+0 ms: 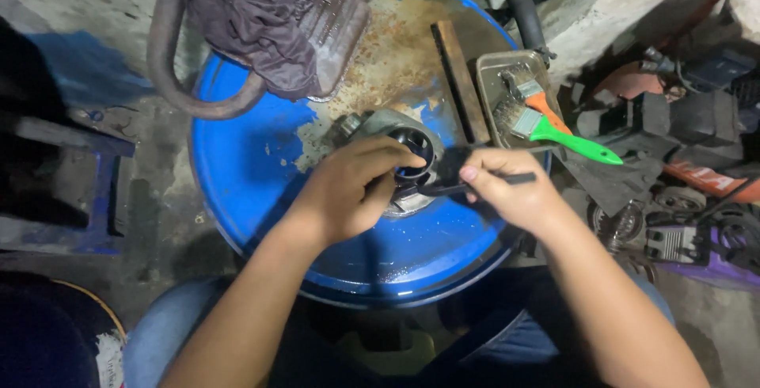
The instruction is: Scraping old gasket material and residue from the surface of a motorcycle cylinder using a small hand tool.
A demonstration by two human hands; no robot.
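A grey metal part with a round dark opening (405, 144) lies on the rusty top of a blue drum (253, 166). My left hand (352, 190) rests over it, fingers curled around its near side and gripping it. My right hand (507, 190) holds a thin dark tool (475, 184) whose tip reaches toward the part's opening. What lies under my left palm is hidden.
A metal tray (495, 67) at the drum's right edge holds two brushes, one with a green handle (574, 141), one orange (546, 111). A wooden strip (461, 79) lies beside it. A dark cloth (253, 16) drapes over curved pipe at the back. Engine parts (673, 174) crowd the floor on the right.
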